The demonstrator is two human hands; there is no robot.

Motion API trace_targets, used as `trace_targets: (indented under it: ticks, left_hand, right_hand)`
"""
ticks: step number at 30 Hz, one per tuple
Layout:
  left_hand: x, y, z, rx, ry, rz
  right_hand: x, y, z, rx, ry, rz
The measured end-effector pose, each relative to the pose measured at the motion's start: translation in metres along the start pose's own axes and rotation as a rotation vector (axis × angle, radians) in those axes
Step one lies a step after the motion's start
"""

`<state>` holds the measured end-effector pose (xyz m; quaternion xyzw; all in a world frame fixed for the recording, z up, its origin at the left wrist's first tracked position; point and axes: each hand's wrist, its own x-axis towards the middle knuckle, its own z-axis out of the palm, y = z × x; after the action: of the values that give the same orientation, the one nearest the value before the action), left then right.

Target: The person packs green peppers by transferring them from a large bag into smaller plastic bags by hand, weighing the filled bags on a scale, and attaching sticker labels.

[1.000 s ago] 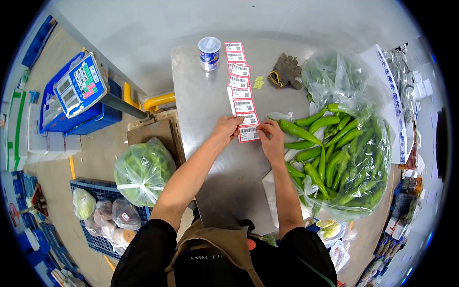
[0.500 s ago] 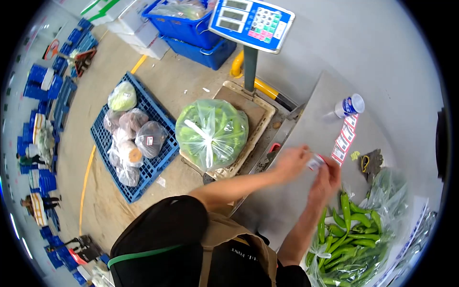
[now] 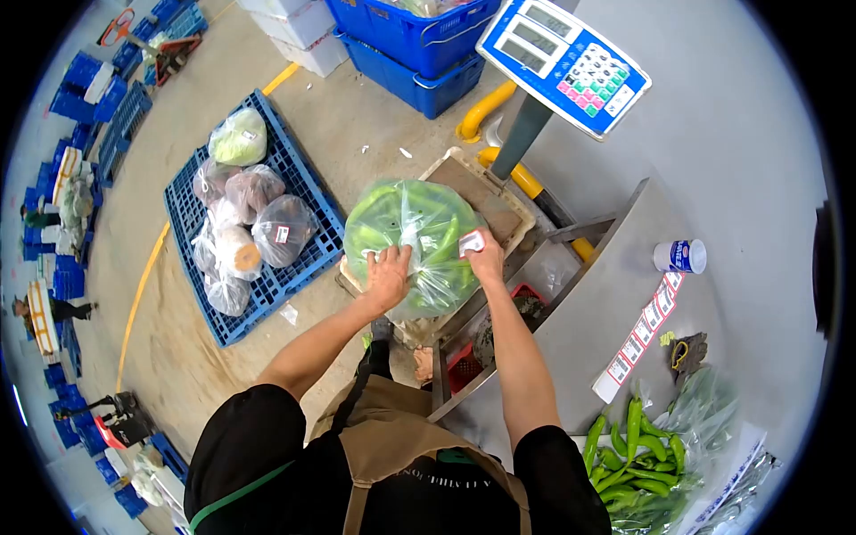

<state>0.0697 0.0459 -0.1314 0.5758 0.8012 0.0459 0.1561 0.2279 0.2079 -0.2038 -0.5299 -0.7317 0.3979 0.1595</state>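
Note:
A clear plastic bag of long green peppers [image 3: 367, 218] sits on the platform scale, its gathered top facing up. My left hand [image 3: 387, 278] rests on the near left of the bag, fingers spread over the plastic. At the bag's right side, my right hand [image 3: 487, 260] pinches a small white label [image 3: 471, 242] against or just over the plastic; whether it is stuck on cannot be seen. On the metal table to the right lies a strip of printed labels [image 3: 639, 339]. A second, opened bag of green peppers [image 3: 646, 481] lies at the table's near end.
A scale display [image 3: 571, 67] stands on a post behind the bag. Left on the floor is a blue pallet [image 3: 218, 325] with several bagged vegetables. Blue crates [image 3: 419, 85] are stacked at the back. A plastic cup [image 3: 679, 257] and a dark glove [image 3: 688, 355] are on the table.
Both hands have moved left from above the table to the bag on the scale. The label, earlier between both hands, is now in the right hand. The view has shifted.

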Motion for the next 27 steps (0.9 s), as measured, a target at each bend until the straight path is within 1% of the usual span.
trace_targets:
  ticks: [1, 2, 3, 4, 7, 8, 9, 11, 14, 15, 17, 18, 20, 21, 22, 23, 25, 27]
  left_hand:
    - [0.0, 0.002, 0.001, -0.028, 0.011, -0.005]
    - [-0.003, 0.001, 0.009, 0.03, 0.116, 0.044]
    - [-0.006, 0.002, 0.016, 0.003, 0.117, 0.025]
    - [-0.005, 0.003, 0.021, -0.024, 0.125, 0.003]
    - [-0.01, 0.007, 0.016, -0.114, 0.172, -0.055]
    - [-0.012, 0.008, 0.011, -0.154, 0.193, -0.082]
    - [-0.013, 0.009, 0.008, -0.192, 0.212, -0.105]
    - [-0.017, 0.01, 0.006, -0.18, 0.229, -0.101]
    - [-0.018, 0.01, 0.009, -0.092, 0.215, -0.095]
    - [-0.019, 0.011, 0.011, -0.054, 0.204, -0.098]
    - [-0.017, 0.013, 0.016, -0.078, 0.19, -0.135]
    - [-0.018, 0.013, 0.017, -0.087, 0.181, -0.154]
    - [-0.02, 0.014, 0.018, -0.149, 0.163, -0.178]
    - [-0.02, 0.015, 0.017, -0.184, 0.157, -0.191]
    - [-0.02, 0.015, 0.015, -0.219, 0.143, -0.202]
    - [-0.02, 0.015, 0.013, -0.254, 0.126, -0.208]
    - [-0.021, 0.011, 0.01, -0.319, 0.098, -0.197]
    - [-0.02, 0.005, 0.009, -0.38, 0.079, -0.153]
  right_hand:
    - [-0.006, -0.015, -0.009, -0.061, 0.045, 0.059]
    - [-0.015, -0.036, -0.022, -0.124, 0.089, 0.116]
    - [-0.024, -0.05, -0.03, -0.188, 0.13, 0.17]
    - [-0.025, -0.053, -0.036, -0.181, 0.086, 0.189]
    - [-0.03, -0.047, -0.033, 0.023, 0.2, -0.031]
    - [-0.03, -0.044, -0.037, 0.038, 0.29, -0.093]
    - [-0.028, -0.038, -0.04, 0.004, 0.431, -0.084]
    - [-0.031, -0.045, -0.065, -0.005, 0.579, -0.097]
    - [-0.04, -0.072, -0.101, 0.074, 0.642, -0.167]
    - [-0.039, -0.072, -0.102, 0.199, 0.533, -0.062]
    - [-0.031, -0.078, -0.101, 0.444, 0.303, 0.149]
    - [-0.018, -0.055, -0.082, 0.317, 0.311, 0.071]
    - [0.008, 0.0, -0.032, 0.366, 0.272, 0.173]
    - [0.003, -0.011, -0.028, 0.189, 0.235, 0.278]
    - [0.006, 0.001, -0.013, 0.135, 0.165, 0.278]
    - [0.009, 0.014, 0.002, 0.167, 0.128, 0.41]
    - [0.009, 0.005, 0.007, 0.083, 0.156, 0.519]
    - [0.014, -0.012, 0.0, 0.104, 0.234, 0.534]
